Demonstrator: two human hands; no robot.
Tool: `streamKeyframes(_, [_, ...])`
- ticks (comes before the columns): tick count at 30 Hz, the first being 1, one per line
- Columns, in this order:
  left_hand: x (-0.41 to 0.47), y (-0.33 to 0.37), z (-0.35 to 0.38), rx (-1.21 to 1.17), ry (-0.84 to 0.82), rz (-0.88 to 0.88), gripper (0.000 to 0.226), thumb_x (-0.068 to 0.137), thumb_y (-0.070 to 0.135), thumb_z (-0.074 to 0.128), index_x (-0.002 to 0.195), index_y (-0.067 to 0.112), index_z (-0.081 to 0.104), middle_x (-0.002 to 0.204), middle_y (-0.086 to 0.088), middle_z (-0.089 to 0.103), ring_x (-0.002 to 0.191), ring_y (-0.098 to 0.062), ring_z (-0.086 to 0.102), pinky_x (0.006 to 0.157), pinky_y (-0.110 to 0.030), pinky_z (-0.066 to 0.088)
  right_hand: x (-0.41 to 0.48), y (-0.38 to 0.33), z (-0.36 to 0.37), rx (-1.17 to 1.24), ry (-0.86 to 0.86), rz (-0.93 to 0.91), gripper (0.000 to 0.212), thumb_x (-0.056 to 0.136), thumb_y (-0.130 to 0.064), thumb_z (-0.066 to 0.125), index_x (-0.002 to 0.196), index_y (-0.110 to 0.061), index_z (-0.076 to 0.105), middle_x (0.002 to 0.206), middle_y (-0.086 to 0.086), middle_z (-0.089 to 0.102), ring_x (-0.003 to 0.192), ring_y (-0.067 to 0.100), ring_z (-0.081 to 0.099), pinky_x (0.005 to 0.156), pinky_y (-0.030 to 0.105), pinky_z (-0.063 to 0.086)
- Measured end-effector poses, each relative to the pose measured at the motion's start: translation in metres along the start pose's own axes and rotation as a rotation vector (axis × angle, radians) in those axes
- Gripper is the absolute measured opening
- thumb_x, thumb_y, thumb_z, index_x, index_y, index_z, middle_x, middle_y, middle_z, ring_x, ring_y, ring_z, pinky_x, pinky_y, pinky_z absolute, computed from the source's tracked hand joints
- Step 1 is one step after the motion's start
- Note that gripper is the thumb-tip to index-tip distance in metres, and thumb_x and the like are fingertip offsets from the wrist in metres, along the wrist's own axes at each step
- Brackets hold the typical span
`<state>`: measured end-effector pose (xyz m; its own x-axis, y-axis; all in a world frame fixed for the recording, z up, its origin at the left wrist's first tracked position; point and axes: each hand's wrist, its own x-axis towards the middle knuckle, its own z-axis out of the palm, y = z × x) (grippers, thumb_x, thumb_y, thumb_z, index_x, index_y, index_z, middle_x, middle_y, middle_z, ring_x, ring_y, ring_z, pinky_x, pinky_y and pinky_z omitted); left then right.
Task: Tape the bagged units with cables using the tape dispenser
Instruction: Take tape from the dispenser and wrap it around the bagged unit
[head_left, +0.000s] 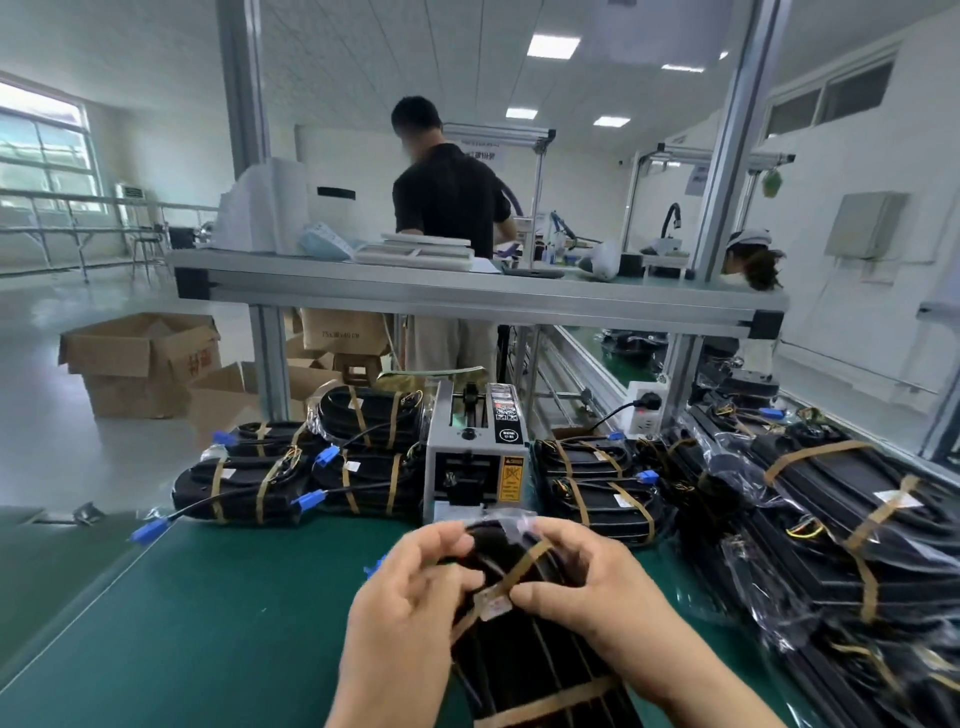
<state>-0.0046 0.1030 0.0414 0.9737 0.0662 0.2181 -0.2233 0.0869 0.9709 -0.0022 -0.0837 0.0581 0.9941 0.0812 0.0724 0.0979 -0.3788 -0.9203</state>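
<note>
The person is holding one bagged unit (524, 670) upright-tilted over the near edge of the green mat (208, 613), just in front of the tape dispenser (475, 457). The left hand (410, 587) and the right hand (587, 582) are both gripping it with curled fingers, the thumbs meeting on a brown tape strip (524, 566) that is crossing the coiled cables near the top. A second strip is already lying across the lower end, so this piece is looking nearly finished, with only the pressing-down left. Taped bundles (260, 483) are sitting in stacks to the left of the dispenser, and a larger pile (841, 519) is running along the right, most of it showing brown bands; whether any there are waiting for tape is hard to tell. The mat is covering a long bench under an aluminium shelf (467, 296). Cardboard boxes (140, 358) are standing on the pale floor to the left, and a worker in a black shirt (447, 202) is standing beyond the shelf, facing away, in a bright, white-walled workshop.
</note>
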Motion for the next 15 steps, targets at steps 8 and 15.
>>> streamKeyframes(8, [-0.004, 0.013, -0.048, 0.334, 0.025, 0.239, 0.041, 0.073, 0.043, 0.082, 0.108, 0.048, 0.061, 0.110, 0.029, 0.055, 0.104, 0.007, 0.053, 0.077, -0.019, 0.044, -0.018, -0.008, 0.002, 0.366, -0.172, -0.148, 0.060, 0.071, -0.020, 0.082, 0.129, -0.022, 0.066, 0.133, 0.011, 0.066, 0.126, 0.027, 0.060, 0.099, 0.033, 0.050])
streamKeyframes(15, [0.013, 0.024, -0.080, 0.326, -0.614, 0.012, 0.069, 0.061, 0.056, 0.089, 0.123, 0.050, 0.059, 0.121, 0.016, 0.069, 0.113, -0.005, 0.064, 0.101, -0.035, 0.047, -0.007, -0.030, 0.006, 0.372, -0.443, -0.168, 0.058, 0.080, -0.011, 0.075, 0.136, -0.013, 0.060, 0.135, 0.023, 0.061, 0.126, 0.036, 0.058, 0.103, 0.036, 0.047])
